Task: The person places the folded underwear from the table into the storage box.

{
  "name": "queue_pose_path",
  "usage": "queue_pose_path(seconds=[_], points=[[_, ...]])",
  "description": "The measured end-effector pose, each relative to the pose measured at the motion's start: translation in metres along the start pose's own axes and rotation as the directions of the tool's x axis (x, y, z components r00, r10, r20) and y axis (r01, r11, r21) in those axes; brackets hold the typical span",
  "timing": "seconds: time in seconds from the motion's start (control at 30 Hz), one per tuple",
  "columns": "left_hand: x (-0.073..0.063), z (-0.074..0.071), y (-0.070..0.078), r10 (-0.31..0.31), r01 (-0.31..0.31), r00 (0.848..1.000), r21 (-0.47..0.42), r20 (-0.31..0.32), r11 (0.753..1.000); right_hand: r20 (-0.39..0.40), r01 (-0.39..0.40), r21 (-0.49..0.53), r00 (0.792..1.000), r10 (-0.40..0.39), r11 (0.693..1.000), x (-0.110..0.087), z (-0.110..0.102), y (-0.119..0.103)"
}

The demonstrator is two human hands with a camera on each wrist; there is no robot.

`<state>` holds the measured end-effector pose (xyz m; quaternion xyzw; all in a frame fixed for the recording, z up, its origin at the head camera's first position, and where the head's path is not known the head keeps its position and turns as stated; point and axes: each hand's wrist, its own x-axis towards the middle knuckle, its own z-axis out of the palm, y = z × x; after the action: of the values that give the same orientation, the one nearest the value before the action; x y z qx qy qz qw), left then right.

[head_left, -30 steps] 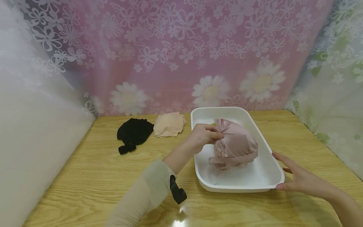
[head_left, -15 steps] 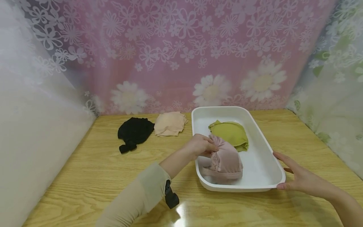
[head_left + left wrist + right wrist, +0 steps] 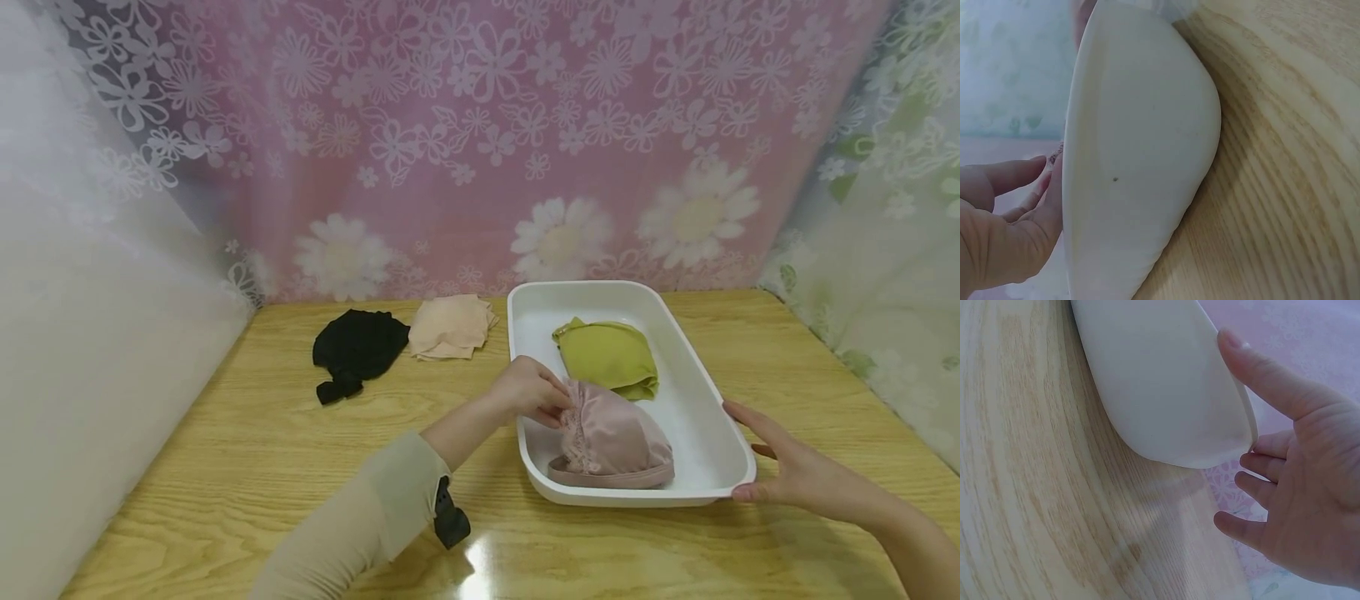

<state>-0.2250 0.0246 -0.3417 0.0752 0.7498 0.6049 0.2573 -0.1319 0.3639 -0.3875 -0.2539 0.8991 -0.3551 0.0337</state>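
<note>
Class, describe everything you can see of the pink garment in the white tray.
The pink garment looks satiny and softly shiny, with lace trim down its left side and a smooth band along its near edge. It bulges in a rounded shape, with creases near the lace. It lies in the near part of the white tray, in front of the olive-green garment. The left hand's fingers are at the lace; their grip is unclear. Its underside is hidden.
</note>
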Motion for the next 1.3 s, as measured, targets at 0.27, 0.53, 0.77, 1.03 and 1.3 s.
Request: queue_pose_path(seconds=[0.27,0.53,0.77,1.03,1.3], points=[[-0.009,-0.014,0.003,0.03,-0.027,0.997,-0.04,0.077,0.999,-0.002,-0.02,-0.003,1.0,0.02,1.0,-0.001,0.002,-0.004],[-0.017,-0.036,0.009,0.06,-0.052,0.992,-0.073,0.114,0.996,-0.005,-0.021,-0.011,1.0,0.021,1.0,-0.003,0.003,-0.006],[-0.022,-0.064,0.01,0.074,-0.069,0.996,-0.082,0.05,0.994,0.004,-0.061,-0.026,0.998,0.061,0.998,-0.004,0.003,-0.007],[-0.031,-0.098,0.007,0.078,-0.079,0.997,-0.046,-0.004,0.996,0.013,-0.06,-0.006,0.998,0.06,0.998,-0.006,0.004,-0.01],[-0.035,-0.14,-0.008,0.091,-0.102,0.99,-0.096,-0.108,0.99,0.009,-0.071,-0.014,0.997,0.071,0.997,-0.009,0.007,-0.01]])
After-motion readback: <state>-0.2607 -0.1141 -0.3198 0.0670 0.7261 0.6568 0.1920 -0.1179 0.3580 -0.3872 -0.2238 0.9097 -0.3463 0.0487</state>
